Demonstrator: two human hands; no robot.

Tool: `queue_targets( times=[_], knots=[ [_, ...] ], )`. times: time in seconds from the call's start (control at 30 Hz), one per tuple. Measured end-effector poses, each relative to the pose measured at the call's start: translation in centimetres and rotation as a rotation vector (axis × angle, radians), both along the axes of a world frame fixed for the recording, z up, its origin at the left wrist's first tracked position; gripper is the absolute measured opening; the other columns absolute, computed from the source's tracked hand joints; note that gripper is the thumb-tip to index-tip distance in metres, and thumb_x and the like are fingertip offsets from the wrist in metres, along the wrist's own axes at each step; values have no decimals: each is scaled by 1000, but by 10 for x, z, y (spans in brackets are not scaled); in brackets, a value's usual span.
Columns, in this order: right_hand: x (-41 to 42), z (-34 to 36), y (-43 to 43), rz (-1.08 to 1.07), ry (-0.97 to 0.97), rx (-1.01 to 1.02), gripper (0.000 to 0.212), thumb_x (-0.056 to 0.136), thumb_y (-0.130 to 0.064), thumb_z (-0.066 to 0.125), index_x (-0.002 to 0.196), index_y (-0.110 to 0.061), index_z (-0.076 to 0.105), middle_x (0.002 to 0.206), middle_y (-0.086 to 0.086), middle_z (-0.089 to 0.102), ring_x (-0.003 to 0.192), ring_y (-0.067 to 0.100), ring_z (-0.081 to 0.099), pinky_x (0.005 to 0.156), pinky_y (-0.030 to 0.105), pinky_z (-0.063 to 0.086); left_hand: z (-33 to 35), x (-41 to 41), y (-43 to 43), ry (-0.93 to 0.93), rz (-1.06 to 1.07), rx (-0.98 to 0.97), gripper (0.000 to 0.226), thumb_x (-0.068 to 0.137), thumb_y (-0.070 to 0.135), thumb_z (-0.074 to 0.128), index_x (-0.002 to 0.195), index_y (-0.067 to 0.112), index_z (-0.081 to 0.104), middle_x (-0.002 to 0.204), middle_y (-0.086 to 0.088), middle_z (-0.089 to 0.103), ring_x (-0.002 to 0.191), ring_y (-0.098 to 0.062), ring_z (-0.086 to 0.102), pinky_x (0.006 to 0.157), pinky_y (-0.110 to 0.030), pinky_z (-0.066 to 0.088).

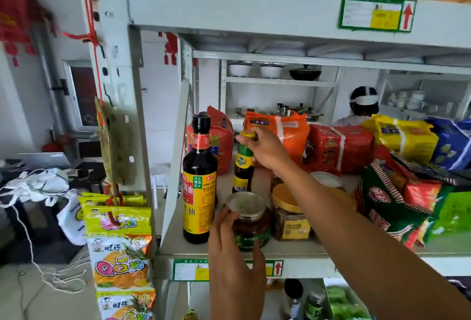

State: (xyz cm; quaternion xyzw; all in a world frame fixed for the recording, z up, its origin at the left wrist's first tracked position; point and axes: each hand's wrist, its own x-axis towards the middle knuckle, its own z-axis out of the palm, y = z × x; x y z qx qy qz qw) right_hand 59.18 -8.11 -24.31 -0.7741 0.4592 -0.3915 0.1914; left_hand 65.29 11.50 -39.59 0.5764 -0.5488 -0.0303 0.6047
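Small dark bottle (243,166) with a green and yellow label stands upright on the white shelf (293,249), directly under the right hand (265,149), whose arm reaches in from the lower right. The fingers (241,138) of that hand are curled over the yellow cap (248,134) and pinch it from above, so the bottle's body hangs below the fingertips while its base rests on the shelf. Nearer the person, the left hand (229,248) comes up from below the shelf edge and grips a brown-filled jar (251,220) with a clear lid and a green label. Its fingers wrap the jar's left side and the thumb lies against the lower right of the label. The jar sits at the front of the shelf, just in front of the small bottle. Just left of both sets of fingers stands a tall soy sauce bottle (200,182) with a black cap and a yellow label. Right of the left-hand fingers, beneath the right forearm, is a yellow-lidded jar (289,212), close against the gripped jar. Behind the right-hand fingers lie noodle packs (285,128) in orange, red and yellow, and far to the left of the hands snack packets (118,243) hang from the shelf post.
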Motion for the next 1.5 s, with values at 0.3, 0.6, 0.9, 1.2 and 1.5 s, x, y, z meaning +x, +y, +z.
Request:
queue_targets(
  times=[0.3,0.6,0.9,1.2,1.5],
  knots=[
    [3,2,-2,50,62,134,53,100,-44,64,139,-15,45,123,5,66,74,13,67,61,23,50,0,-1,9,127,12,48,91,77,2,81,149,30,34,149,13,41,139,-8,41,109,-28,46],
    [-20,-41,113,193,528,94,86,84,-71,67,152,-25,40,149,-5,51,133,18,49,103,38,47,-14,2,1,228,-18,109,101,68,0,88,150,20,32,147,-2,48,136,-23,51,107,-39,50],
    [-17,-52,111,124,683,-58,61,93,-63,63,142,-29,52,131,7,58,123,31,49,94,44,37,-18,8,4,218,-133,158,101,71,-4,86,151,17,27,145,-5,48,132,-20,53,102,-24,42],
    [-37,-26,135,165,339,-34,54,88,-69,63,131,-37,63,124,-11,66,110,9,61,96,39,51,6,-1,27,198,-246,30,118,64,55,87,154,51,11,162,20,22,148,-1,26,110,-7,30],
    [-66,35,176,278,-135,146,37,90,-61,65,107,-30,76,104,-7,78,98,12,75,98,45,58,69,-2,39,517,-606,-209,115,58,34,96,151,52,31,151,7,50,134,-17,57,97,-39,58]
  ],
)
